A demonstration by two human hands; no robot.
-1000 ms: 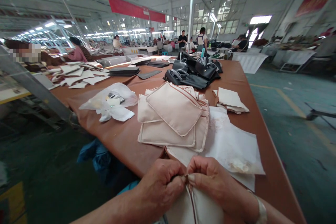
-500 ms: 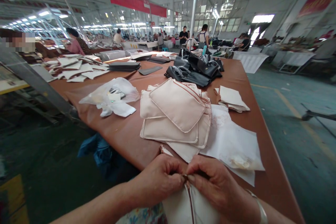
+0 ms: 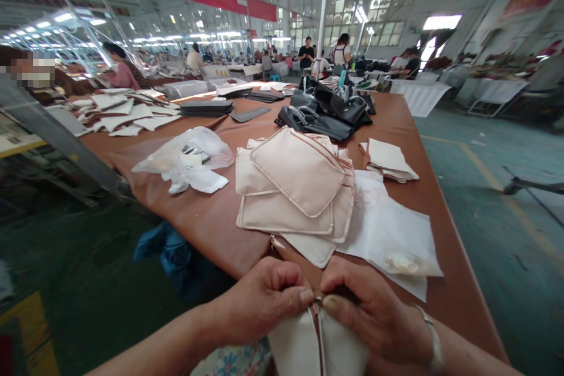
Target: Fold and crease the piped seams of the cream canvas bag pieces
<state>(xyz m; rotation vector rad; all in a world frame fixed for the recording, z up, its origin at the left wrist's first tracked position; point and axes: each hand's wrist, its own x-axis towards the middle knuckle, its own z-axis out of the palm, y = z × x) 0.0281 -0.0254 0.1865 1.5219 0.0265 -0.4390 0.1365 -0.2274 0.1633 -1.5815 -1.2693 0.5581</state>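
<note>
My left hand (image 3: 275, 299) and my right hand (image 3: 368, 305) meet at the table's near edge, their thumbs and fingers pinched at the top of a cream fabric pouch (image 3: 294, 343). Down the middle of this pouch runs a brown-edged slit that looks like a zipper (image 3: 318, 341). A small shiny metal piece (image 3: 318, 301) shows between the fingertips; its exact kind is too small to tell. Just beyond my hands lies a pile of similar cream pouches (image 3: 297, 173) with brown edges. A bracelet circles my right wrist.
Brown material covers the table (image 3: 207, 223). On it are a plastic bag (image 3: 211, 150) with small parts, white paper (image 3: 396, 229), a smaller cream stack (image 3: 390, 158), black bags (image 3: 330, 114), dark flat pieces (image 3: 206, 108) and pale cut pieces (image 3: 127, 111). People work farther back.
My fingertips have spread slightly apart at the pouch's top, and the metal piece shows more clearly. Both hands keep their pinch. The camera view has shifted a little.
</note>
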